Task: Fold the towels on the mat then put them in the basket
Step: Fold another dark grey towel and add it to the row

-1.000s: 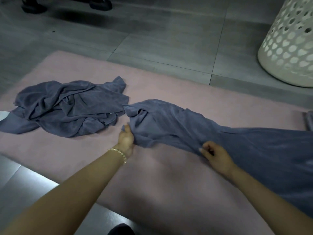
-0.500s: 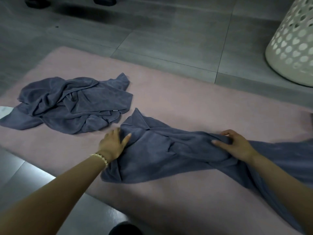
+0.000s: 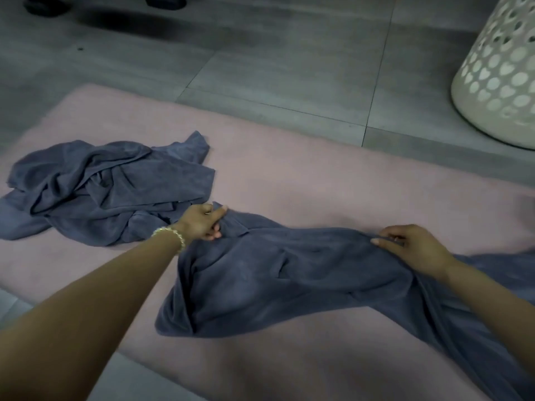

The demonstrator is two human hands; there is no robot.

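The basket (image 3: 498,82) and the held towel (image 3: 289,273) run off the right edge

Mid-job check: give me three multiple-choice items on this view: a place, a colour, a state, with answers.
1. Where does the basket stand? A. on the mat; B. on the grey floor beyond the mat; C. on a chair.
2. What colour is the mat? A. green; B. pink; C. yellow.
3. How is the towel that the left hand and right hand grip? A. folded square; B. in the basket; C. spread out, rumpled.
Answers: B, its base sits on tiles past the mat's edge; B, its surface is pale pink; C, it lies creased and unfolded.
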